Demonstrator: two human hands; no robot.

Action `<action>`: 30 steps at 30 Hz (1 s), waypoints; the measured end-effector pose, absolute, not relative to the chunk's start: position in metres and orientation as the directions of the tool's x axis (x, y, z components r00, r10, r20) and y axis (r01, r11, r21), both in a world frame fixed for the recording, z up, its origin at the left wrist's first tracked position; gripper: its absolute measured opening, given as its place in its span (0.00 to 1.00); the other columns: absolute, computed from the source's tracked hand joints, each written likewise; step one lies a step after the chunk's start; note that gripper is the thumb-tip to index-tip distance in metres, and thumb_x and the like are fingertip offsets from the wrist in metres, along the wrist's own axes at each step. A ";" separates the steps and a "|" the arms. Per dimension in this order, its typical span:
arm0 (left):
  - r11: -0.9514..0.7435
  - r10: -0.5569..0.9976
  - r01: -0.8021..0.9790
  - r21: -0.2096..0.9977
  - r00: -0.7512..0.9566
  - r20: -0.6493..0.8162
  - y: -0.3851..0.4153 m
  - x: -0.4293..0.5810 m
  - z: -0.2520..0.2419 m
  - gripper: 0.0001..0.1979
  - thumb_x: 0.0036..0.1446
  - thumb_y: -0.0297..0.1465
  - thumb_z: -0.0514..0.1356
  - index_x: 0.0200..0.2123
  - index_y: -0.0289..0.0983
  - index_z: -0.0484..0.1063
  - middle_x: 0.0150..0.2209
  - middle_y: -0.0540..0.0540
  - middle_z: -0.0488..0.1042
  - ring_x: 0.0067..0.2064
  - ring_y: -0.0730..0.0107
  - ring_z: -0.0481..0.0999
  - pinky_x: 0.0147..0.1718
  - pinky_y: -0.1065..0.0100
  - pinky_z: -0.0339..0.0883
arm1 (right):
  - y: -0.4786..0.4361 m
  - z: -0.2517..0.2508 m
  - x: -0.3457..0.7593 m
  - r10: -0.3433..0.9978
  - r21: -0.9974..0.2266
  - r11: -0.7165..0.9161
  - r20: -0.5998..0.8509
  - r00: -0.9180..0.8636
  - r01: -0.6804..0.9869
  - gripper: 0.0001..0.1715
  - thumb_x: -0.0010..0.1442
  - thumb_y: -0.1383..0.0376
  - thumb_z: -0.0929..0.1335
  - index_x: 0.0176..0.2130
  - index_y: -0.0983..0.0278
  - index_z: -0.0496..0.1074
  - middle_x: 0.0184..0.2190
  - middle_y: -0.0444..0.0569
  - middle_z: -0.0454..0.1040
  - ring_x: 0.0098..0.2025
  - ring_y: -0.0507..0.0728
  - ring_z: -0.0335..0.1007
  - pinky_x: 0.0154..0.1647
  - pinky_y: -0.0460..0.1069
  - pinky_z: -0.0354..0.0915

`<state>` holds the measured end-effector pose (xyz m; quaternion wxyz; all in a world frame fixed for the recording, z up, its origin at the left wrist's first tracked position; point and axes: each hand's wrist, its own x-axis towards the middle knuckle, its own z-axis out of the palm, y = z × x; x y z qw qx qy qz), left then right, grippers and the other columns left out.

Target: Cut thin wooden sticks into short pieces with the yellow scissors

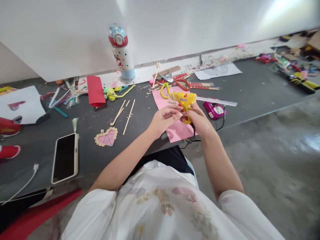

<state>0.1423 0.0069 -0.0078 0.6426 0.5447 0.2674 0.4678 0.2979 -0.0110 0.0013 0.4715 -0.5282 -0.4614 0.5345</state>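
Observation:
My right hand is wrapped round the handle of a yellow glue gun, whose nozzle points left. A clear glue stick juts out of its back end. Close by the nozzle and handle, my left hand has thumb and fingers drawn together; whatever is between them is too small to make out. Under both hands lies a sheet of pink paper. To the left, a pink heart edged with small pale wooden bits rests on the dark table, with thin wooden sticks beside it.
Scissors with yellow and red handles lie behind the glue gun. A bottle stands at the back. Left are a phone and a red paper. A purple box and a black cord sit right.

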 end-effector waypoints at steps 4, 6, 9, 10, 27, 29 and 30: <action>-0.004 0.891 -0.282 0.960 0.434 0.131 0.004 0.151 -0.007 0.12 0.47 0.39 0.69 0.28 0.37 0.76 0.46 0.45 0.75 0.50 0.66 0.74 0.51 0.60 0.68 | -0.013 -0.001 0.301 0.991 -0.991 -0.127 -0.128 0.028 -0.033 0.19 0.45 0.68 0.64 0.40 0.58 0.58 0.26 0.38 0.65 0.24 0.49 0.59 0.26 0.47 0.57; 0.019 0.897 -0.275 0.961 0.429 0.106 0.003 0.153 -0.009 0.12 0.47 0.39 0.69 0.28 0.37 0.76 0.46 0.44 0.76 0.49 0.65 0.74 0.51 0.60 0.68 | -0.014 -0.004 0.303 0.990 -0.991 -0.132 -0.133 0.049 -0.020 0.18 0.46 0.68 0.64 0.39 0.58 0.58 0.26 0.38 0.65 0.25 0.50 0.60 0.26 0.47 0.57; 0.042 0.910 -0.287 0.957 0.407 0.083 0.004 0.156 -0.011 0.11 0.46 0.38 0.69 0.28 0.37 0.77 0.46 0.44 0.77 0.48 0.66 0.75 0.52 0.60 0.67 | -0.014 -0.007 0.308 0.991 -0.992 -0.117 -0.119 0.057 -0.041 0.15 0.48 0.68 0.64 0.37 0.58 0.58 0.26 0.38 0.65 0.25 0.49 0.60 0.26 0.47 0.56; 0.041 0.913 -0.296 0.954 0.400 0.085 0.005 0.156 -0.012 0.10 0.47 0.37 0.69 0.29 0.37 0.77 0.45 0.45 0.77 0.49 0.66 0.75 0.53 0.60 0.67 | -0.014 -0.008 0.309 0.991 -0.992 -0.118 -0.121 0.062 -0.052 0.15 0.48 0.68 0.65 0.37 0.59 0.58 0.26 0.38 0.64 0.25 0.49 0.60 0.26 0.46 0.55; 0.246 0.945 -0.188 0.951 0.265 -0.193 0.125 0.181 -0.011 0.05 0.43 0.27 0.68 0.22 0.34 0.73 0.25 0.49 0.75 0.33 0.76 0.75 0.36 0.73 0.67 | -0.014 -0.014 0.337 0.873 -0.946 -0.324 -0.305 0.381 -0.016 0.19 0.46 0.68 0.66 0.38 0.58 0.57 0.21 0.36 0.63 0.21 0.48 0.59 0.22 0.45 0.55; 0.200 0.958 -0.146 0.969 0.237 -0.162 0.141 0.189 -0.008 0.06 0.43 0.26 0.67 0.21 0.34 0.72 0.23 0.50 0.73 0.32 0.76 0.74 0.34 0.74 0.66 | -0.016 -0.015 0.340 0.878 -0.948 -0.317 -0.303 0.371 -0.023 0.18 0.46 0.69 0.66 0.38 0.59 0.57 0.21 0.36 0.63 0.20 0.48 0.58 0.22 0.45 0.55; 0.174 0.965 -0.133 0.976 0.223 -0.142 0.149 0.193 -0.007 0.06 0.44 0.25 0.66 0.20 0.34 0.71 0.22 0.50 0.72 0.31 0.77 0.73 0.33 0.74 0.66 | -0.017 -0.015 0.341 0.880 -0.949 -0.314 -0.301 0.368 -0.026 0.18 0.46 0.70 0.65 0.37 0.59 0.57 0.21 0.36 0.62 0.20 0.48 0.58 0.22 0.46 0.55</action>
